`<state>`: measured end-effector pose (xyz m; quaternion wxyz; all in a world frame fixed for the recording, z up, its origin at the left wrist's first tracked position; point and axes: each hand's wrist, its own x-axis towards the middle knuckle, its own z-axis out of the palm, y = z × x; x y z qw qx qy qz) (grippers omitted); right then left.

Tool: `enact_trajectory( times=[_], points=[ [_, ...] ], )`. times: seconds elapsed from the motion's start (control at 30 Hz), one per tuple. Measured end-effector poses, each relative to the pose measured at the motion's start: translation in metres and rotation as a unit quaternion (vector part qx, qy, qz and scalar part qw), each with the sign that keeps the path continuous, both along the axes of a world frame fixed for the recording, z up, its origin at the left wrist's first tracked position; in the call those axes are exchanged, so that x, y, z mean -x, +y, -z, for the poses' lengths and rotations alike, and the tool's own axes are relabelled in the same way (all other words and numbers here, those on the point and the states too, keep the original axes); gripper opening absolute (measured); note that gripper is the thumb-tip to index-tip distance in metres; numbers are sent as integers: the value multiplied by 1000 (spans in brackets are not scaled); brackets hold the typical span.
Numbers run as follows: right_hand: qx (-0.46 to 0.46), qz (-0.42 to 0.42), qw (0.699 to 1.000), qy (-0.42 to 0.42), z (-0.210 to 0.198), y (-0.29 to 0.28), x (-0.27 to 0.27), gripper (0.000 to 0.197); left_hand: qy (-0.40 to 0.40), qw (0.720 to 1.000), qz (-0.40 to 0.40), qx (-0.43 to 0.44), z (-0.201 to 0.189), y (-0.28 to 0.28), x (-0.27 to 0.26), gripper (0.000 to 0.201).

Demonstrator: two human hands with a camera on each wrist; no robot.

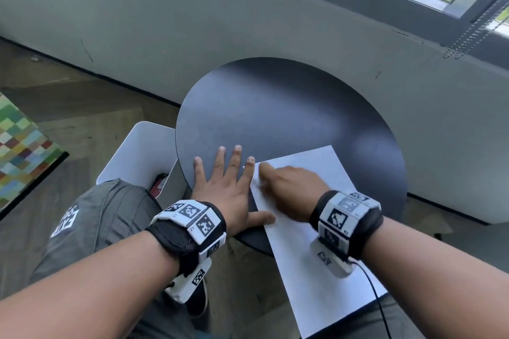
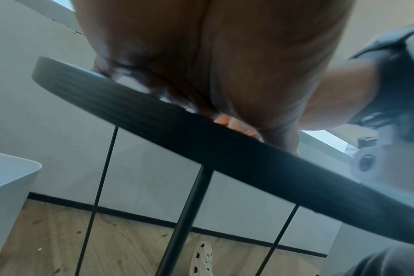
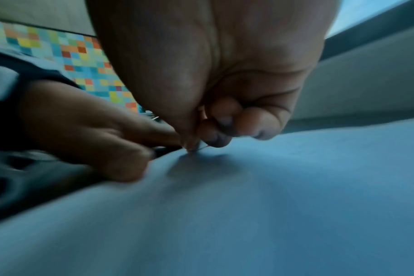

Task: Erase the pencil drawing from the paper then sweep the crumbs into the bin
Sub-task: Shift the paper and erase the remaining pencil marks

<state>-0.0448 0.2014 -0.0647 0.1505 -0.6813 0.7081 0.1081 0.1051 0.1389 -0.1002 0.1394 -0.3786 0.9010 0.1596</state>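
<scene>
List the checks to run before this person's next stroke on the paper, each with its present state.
1. Paper held down: ok, the left hand lies flat on the table, thumb on the sheet's edge.
2. Paper fully supported: not ok, its near end overhangs the table.
3. Right hand at the sheet's far-left corner: ok, fingers curled and touching the sheet.
4. Eraser in the right hand: cannot tell, blurred.
5. Pencil drawing gone: cannot tell, no marks readable.
6. Bin in sweeping range: ok, it stands beside the table's left edge.
</scene>
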Motion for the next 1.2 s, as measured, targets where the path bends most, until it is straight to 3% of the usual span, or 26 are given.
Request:
enact_trajectory(
  times=[0.1, 0.17, 0.3, 0.37, 0.43, 0.53, 0.6, 0.73, 0.9, 1.07, 1.13, 1.2],
  points=[
    [30, 142, 989, 25, -6, -15, 38, 21, -13, 1000, 0, -4, -2, -1, 1, 122],
    [49, 159, 986, 17, -10, -15, 43, 19, -13, 1000, -1, -3, -3, -1, 1, 122],
    [-16, 19, 999, -46, -9, 2, 0, 9, -5, 1000, 0, 1, 0, -1, 0, 123],
    [-20, -6, 999, -39, -7, 2, 1, 10, -5, 1000, 0, 3, 0, -1, 0, 123],
    [5, 77, 997, -14, -4, -7, 28, 7, -13, 1000, 0, 0, 0, -1, 1, 123],
    [35, 192, 981, -3, -7, -13, 58, 20, -20, 1000, 2, -5, -2, -2, 0, 123],
    [26, 167, 986, -18, -11, -10, 45, 18, -20, 1000, 2, -6, -2, -1, 1, 123],
    [-23, 22, 999, -26, -6, 1, 5, 13, -13, 1000, 1, -1, -1, -1, 0, 124],
    [34, 150, 988, 12, -8, -14, 54, 20, -25, 1000, 1, -5, -4, -1, 1, 123],
    [-34, -25, 998, -47, -9, 17, 8, 16, -22, 1000, 5, -11, -3, -2, 1, 124],
    [-27, -4, 999, -20, -6, 12, 23, 14, -25, 1000, 6, -10, -4, -2, 1, 124],
    [-12, 86, 996, 15, -7, -1, 53, 14, -30, 1000, 5, -9, -5, -1, 1, 123]
  ],
)
